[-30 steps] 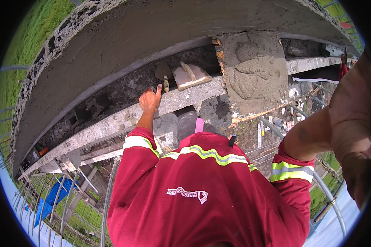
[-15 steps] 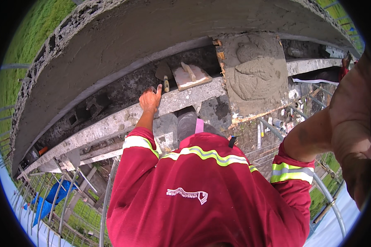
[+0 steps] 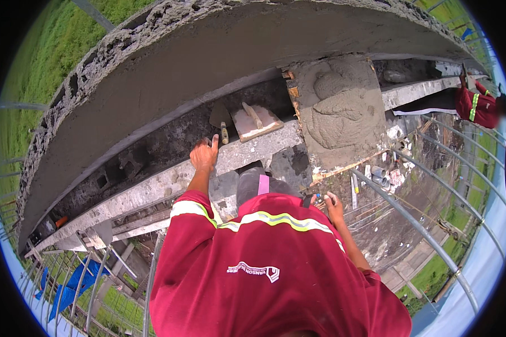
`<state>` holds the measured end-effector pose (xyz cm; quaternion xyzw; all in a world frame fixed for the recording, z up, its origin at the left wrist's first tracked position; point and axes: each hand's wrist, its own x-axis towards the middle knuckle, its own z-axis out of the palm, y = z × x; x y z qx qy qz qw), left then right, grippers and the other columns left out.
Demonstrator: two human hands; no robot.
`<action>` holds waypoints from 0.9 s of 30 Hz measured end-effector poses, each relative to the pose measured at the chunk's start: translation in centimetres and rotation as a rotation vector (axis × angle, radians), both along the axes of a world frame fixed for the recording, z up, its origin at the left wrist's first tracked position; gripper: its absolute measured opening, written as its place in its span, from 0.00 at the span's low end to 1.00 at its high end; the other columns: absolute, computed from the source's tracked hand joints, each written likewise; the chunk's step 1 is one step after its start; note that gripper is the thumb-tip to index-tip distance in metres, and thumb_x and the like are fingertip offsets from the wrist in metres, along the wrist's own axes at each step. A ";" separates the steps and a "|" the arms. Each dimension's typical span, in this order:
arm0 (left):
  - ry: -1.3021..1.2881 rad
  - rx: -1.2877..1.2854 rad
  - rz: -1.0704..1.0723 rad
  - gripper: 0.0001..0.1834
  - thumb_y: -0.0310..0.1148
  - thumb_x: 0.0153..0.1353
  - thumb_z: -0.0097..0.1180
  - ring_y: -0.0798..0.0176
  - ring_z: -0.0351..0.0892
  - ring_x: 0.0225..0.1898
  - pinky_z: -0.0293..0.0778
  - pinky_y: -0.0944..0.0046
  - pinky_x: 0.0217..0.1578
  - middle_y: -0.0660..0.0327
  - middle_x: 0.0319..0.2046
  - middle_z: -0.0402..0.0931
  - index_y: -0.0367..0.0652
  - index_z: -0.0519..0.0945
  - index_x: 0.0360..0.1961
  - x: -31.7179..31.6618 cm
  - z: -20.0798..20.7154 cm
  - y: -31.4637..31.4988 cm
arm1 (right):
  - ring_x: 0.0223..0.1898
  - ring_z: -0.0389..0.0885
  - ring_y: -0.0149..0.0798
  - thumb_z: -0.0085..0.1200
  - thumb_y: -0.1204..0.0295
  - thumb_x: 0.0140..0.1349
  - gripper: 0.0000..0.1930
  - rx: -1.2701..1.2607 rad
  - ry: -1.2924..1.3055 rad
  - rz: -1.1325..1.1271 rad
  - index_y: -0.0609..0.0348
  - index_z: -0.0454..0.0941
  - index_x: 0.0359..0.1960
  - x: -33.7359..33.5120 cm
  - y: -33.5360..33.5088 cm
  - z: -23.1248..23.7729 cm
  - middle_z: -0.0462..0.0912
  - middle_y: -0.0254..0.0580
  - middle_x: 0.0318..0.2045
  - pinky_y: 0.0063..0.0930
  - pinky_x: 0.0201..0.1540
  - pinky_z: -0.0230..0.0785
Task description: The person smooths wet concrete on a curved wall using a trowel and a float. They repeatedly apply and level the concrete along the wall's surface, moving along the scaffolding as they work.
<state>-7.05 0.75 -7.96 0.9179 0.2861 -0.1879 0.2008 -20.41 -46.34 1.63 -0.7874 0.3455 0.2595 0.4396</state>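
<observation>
My left hand (image 3: 204, 154) rests on the concrete ledge (image 3: 152, 188), thumb apart from the fingers, holding nothing; its fingertips bend over the far edge. Just beyond the thumb is the handle of a trowel (image 3: 224, 132), its blade lying in the dark recess. Beside it a plastering float (image 3: 256, 122) sits handle up, its board smeared with mortar. Near my right hip, my right hand (image 3: 334, 207) is closed, fingers bent together by a small blue item (image 3: 319, 196); what it pinches is too small to make out.
A mortar board (image 3: 312, 135) carrying a heap of wet mortar (image 3: 343, 109) bridges the ledge. Ahead curves a plastered wall (image 3: 168, 78) with a rough top. Metal scaffold pipes (image 3: 427, 233) cross at right, above ground far below. Another person (image 3: 480, 106) works at far right.
My right hand has dropped from close before the camera at the right edge to beside my waist. The left hand stays on the ledge. More of the other person shows.
</observation>
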 end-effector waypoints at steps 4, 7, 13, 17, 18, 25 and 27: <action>0.011 -0.028 0.011 0.41 0.71 0.64 0.35 0.42 0.77 0.53 0.69 0.50 0.56 0.45 0.49 0.80 0.43 0.84 0.46 0.1 -0.9 0.4 | 0.52 0.78 0.38 0.49 0.56 0.71 0.24 0.263 0.369 -0.487 0.60 0.74 0.60 -8.7 -2.9 -4.5 0.82 0.45 0.51 0.31 0.54 0.71; 0.057 -0.097 0.065 0.47 0.73 0.62 0.34 0.41 0.76 0.55 0.67 0.49 0.59 0.44 0.52 0.79 0.37 0.80 0.53 0.8 -3.5 1.2 | 0.51 0.79 0.39 0.45 0.54 0.72 0.23 0.494 0.478 -0.566 0.57 0.76 0.58 -6.0 -2.1 -0.1 0.83 0.43 0.49 0.30 0.55 0.69; 0.201 -0.302 0.135 0.37 0.61 0.57 0.56 0.40 0.80 0.52 0.74 0.49 0.50 0.44 0.49 0.81 0.35 0.80 0.50 6.0 -10.6 1.2 | 0.49 0.80 0.36 0.49 0.61 0.70 0.20 0.425 -0.283 0.182 0.62 0.75 0.57 16.3 7.5 0.4 0.84 0.44 0.47 0.30 0.55 0.68; 0.357 -0.527 0.378 0.17 0.47 0.60 0.60 0.67 0.81 0.28 0.69 0.61 0.24 0.63 0.31 0.82 0.44 0.83 0.38 7.6 -10.9 0.6 | 0.56 0.78 0.51 0.54 0.55 0.65 0.25 0.206 -0.384 0.401 0.56 0.73 0.58 25.9 20.6 -4.9 0.81 0.54 0.51 0.42 0.58 0.69; 0.362 -0.650 0.363 0.16 0.47 0.60 0.60 0.68 0.79 0.26 0.68 0.63 0.24 0.64 0.30 0.81 0.45 0.83 0.37 8.1 -10.8 0.6 | 0.58 0.76 0.55 0.55 0.53 0.64 0.28 0.062 -0.336 0.474 0.55 0.71 0.61 27.7 22.8 -6.4 0.79 0.55 0.55 0.45 0.60 0.67; 0.102 -1.017 0.769 0.17 0.46 0.63 0.58 0.65 0.77 0.19 0.71 0.65 0.15 0.62 0.21 0.77 0.43 0.80 0.26 7.0 -9.9 0.9 | 0.51 0.80 0.63 0.55 0.52 0.61 0.39 -0.199 -0.159 0.800 0.61 0.59 0.68 31.6 29.2 -16.6 0.80 0.65 0.51 0.51 0.54 0.72; 0.027 -1.008 0.844 0.21 0.48 0.65 0.55 0.65 0.73 0.17 0.61 0.65 0.11 0.60 0.19 0.73 0.40 0.79 0.28 7.2 -9.6 0.7 | 0.51 0.80 0.63 0.58 0.54 0.56 0.39 -0.267 -0.244 0.819 0.64 0.62 0.66 32.0 28.7 -18.7 0.81 0.65 0.49 0.51 0.54 0.72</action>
